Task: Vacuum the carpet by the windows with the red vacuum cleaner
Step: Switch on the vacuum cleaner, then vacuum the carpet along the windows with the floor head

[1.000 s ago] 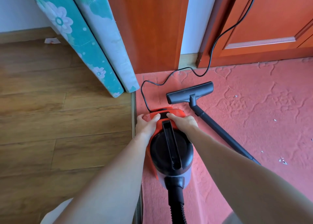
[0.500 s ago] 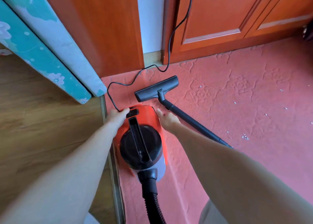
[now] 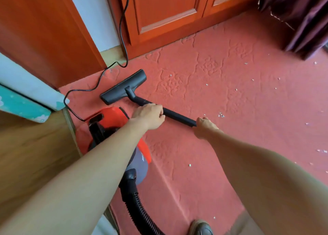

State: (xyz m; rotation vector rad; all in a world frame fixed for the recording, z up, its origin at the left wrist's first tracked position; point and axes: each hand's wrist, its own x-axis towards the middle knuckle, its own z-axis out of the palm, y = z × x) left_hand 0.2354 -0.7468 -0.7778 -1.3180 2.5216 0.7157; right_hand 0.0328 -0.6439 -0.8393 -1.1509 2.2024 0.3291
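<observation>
The red vacuum cleaner [image 3: 113,115] sits on the left edge of the pink-red carpet [image 3: 230,96], partly hidden under my left forearm. Its black wand [image 3: 177,116] lies low across the carpet and ends in a black floor head [image 3: 122,89] just beyond the canister. My left hand [image 3: 150,115] is closed around the wand near the head. My right hand [image 3: 204,128] grips the wand further back. A ribbed black hose [image 3: 142,211] runs from the canister toward me.
A black power cord [image 3: 99,82] snakes from the canister up past the orange wooden doors [image 3: 168,12]. A teal floral board [image 3: 23,99] leans at left over wood flooring [image 3: 32,154]. Dark purple curtain [image 3: 301,16] hangs top right. White scraps [image 3: 221,115] dot the carpet. A shoe [image 3: 200,227] shows below.
Both hands left the canister and moved right onto the wand. The view swung right, bringing the curtain and more carpet into sight.
</observation>
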